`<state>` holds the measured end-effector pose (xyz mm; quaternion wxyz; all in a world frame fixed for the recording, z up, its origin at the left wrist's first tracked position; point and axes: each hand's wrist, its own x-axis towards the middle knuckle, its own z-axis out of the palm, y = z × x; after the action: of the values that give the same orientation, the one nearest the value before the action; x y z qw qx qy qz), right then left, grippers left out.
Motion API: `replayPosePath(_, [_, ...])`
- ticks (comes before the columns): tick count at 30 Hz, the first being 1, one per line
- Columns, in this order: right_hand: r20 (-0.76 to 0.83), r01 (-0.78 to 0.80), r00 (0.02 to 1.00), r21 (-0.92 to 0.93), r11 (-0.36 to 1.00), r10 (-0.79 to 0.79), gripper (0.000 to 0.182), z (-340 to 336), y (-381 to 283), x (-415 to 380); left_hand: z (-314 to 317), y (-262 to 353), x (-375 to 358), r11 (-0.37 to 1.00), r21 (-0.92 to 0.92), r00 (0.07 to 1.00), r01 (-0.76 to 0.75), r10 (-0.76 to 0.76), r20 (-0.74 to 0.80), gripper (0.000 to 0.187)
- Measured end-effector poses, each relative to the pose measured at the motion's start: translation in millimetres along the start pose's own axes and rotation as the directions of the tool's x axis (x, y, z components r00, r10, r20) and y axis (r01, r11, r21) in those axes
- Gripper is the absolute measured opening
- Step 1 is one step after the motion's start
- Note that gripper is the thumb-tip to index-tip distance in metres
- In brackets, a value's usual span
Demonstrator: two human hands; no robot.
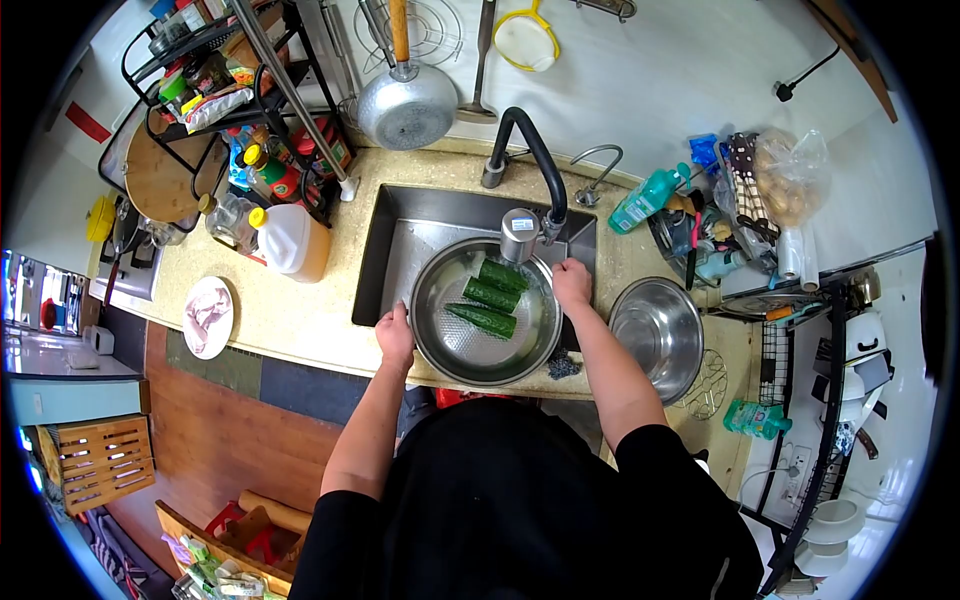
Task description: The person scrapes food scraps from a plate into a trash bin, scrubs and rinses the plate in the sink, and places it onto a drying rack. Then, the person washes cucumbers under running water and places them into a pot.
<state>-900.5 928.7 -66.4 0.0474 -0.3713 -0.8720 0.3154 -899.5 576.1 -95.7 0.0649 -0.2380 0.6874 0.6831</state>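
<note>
A wide stainless steel basin point(446, 345) sits over the sink point(378, 250), its near edge reaching the counter's front. Inside lie three pieces of green cucumber point(491, 293), one with a tapered end. My left hand point(396, 336) is closed at the basin's left rim, and my right hand point(572, 286) is closed at the upper right rim. The fingertips of both are partly hidden. Above the basin's far side hangs the black faucet point(540, 150) with a silver cylindrical head point(519, 236). I cannot make out running water.
Right of the sink stands a second steel bowl point(655, 335), with a dark scrubber point(564, 366) nearby. A green bottle point(648, 200) leans behind. On the left are a plate of pale meat point(208, 318), a yellow-capped jug point(292, 243) and a loaded black rack point(225, 110).
</note>
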Motion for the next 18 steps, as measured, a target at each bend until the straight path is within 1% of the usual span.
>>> replayPosePath(3, [0.048, -0.009, 0.999, -0.041, 0.999, 0.011, 0.029, -2.2, -0.8, 0.2, 0.8, 2.2, -1.8, 1.000, -0.004, 1.000, 0.012, -0.012, -0.008, 0.044])
replayPosePath(6, [0.049, -0.006, 0.999, -0.042, 0.999, 0.008, 0.029, -0.8, 0.4, 1.3, 0.4, 0.3, -0.4, 1.000, 0.020, 1.000, -0.003, 0.003, -0.012, 0.043])
replayPosePath(9, [0.049, -0.006, 0.999, -0.048, 0.999, 0.008, 0.029, -1.0, 0.5, 1.4, 0.0, -0.7, 0.4, 1.000, -0.018, 1.000, 0.010, -0.010, 0.004, 0.043])
replayPosePath(12, [0.039, -0.002, 0.999, -0.055, 0.998, 0.004, 0.028, 0.7, 1.2, 1.5, 2.1, 5.1, -4.3, 1.000, -0.011, 1.000, -0.008, 0.008, -0.015, 0.044])
replayPosePath(18, [0.031, 0.004, 1.000, -0.043, 0.999, -0.002, 0.028, -1.9, 0.4, -0.7, 0.4, 2.2, -1.2, 1.000, 0.001, 1.000, -0.002, 0.002, 0.006, 0.044])
